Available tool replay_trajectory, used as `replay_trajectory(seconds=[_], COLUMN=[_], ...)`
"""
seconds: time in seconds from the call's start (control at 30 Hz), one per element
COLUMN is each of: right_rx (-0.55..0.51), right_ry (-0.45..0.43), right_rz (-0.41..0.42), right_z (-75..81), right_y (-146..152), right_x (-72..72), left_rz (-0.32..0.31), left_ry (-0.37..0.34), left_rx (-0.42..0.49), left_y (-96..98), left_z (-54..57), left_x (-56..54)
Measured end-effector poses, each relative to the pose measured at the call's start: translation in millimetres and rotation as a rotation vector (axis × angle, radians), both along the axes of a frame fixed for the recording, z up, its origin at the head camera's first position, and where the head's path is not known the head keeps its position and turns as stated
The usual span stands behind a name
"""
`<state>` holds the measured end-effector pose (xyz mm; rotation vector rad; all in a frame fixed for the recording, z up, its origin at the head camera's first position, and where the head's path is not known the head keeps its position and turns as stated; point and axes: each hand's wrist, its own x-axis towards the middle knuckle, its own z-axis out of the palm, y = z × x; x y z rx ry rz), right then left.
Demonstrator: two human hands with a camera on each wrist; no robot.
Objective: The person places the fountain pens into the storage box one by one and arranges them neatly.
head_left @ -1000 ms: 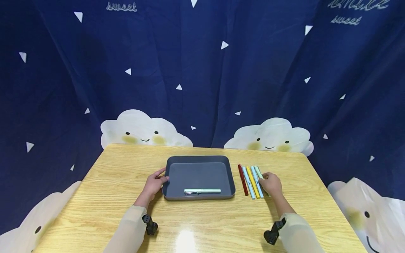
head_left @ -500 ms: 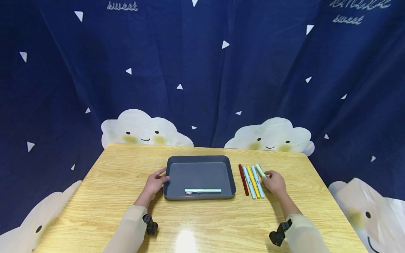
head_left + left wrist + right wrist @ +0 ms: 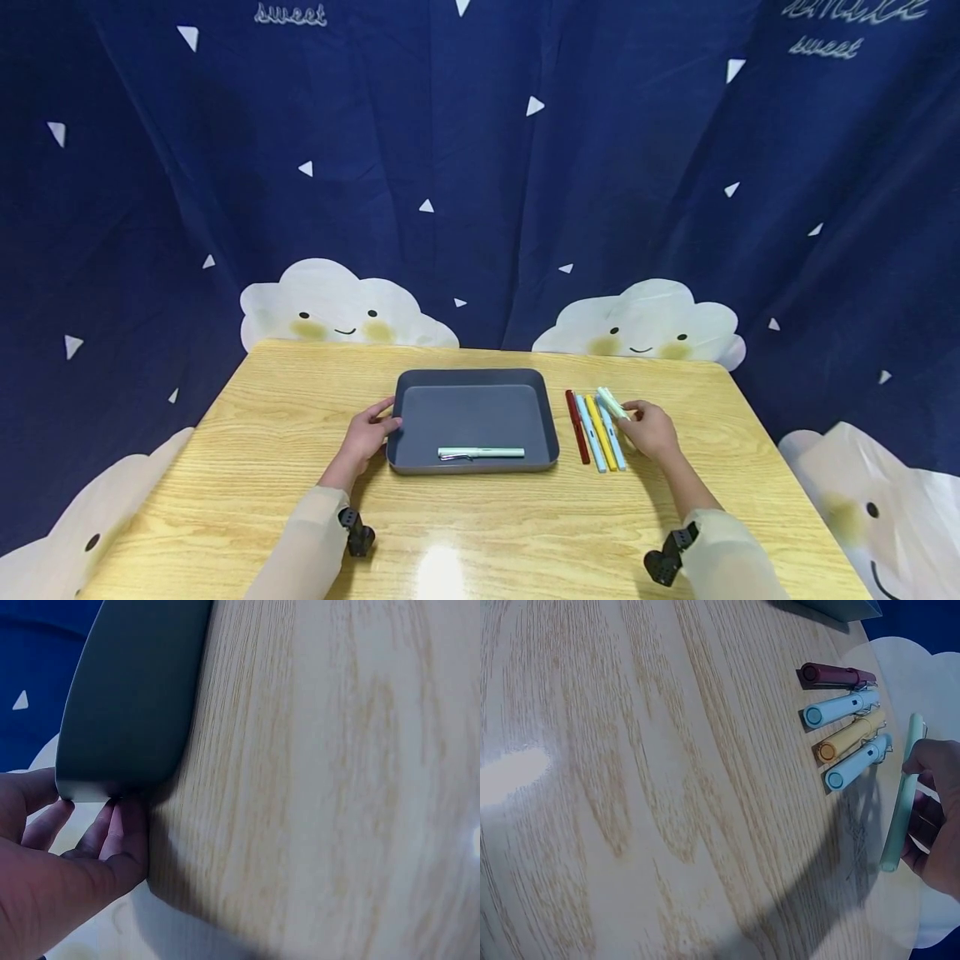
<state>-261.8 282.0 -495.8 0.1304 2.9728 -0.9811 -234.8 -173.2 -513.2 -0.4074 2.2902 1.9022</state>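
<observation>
At the left wall of the dark grey tray (image 3: 468,417), my left hand (image 3: 366,437) pinches the rim, thumb over the inside and fingers against the outside. A mint green pen (image 3: 480,452) lies crosswise inside the tray near its front. My right hand (image 3: 651,432) holds another mint green pen (image 3: 904,802) between thumb and fingers, raised above the table in the right wrist view. To its left lie a dark red pen (image 3: 577,427), a light blue pen (image 3: 590,433), a yellow pen (image 3: 602,433) and a second light blue pen (image 3: 612,443), side by side.
The wooden table (image 3: 495,525) reflects a bright light spot near its front. Behind it hangs a dark blue curtain (image 3: 480,167) with white clouds and triangles. A black camera (image 3: 670,554) sits on the right wrist.
My right hand has lifted the mint green pen from the right end of the row, and its top has swung left over the nearest light blue pen. The left hand and tray stay put.
</observation>
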Motion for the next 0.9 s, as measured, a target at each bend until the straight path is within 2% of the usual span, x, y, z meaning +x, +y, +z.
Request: replay_trajectory(seconds=[0.47, 0.7, 0.9], right_rx=[-0.024, -0.057, -0.072], right_ry=[0.035, 0.010, 0.025], right_rz=[0.063, 0.096, 0.119], right_z=[9.3, 12.6, 14.3], right_y=[-9, -18, -27], right_x=[-1.1, -1.7, -2.9], left_rz=[0.000, 0.000, -0.005], left_ry=[0.002, 0.006, 0.015], left_rx=[-0.009, -0.008, -0.017], left_y=[1.0, 0.3, 0.6], left_z=[-0.3, -2.1, -1.3], left_x=[0.0, -2.3, -0.9])
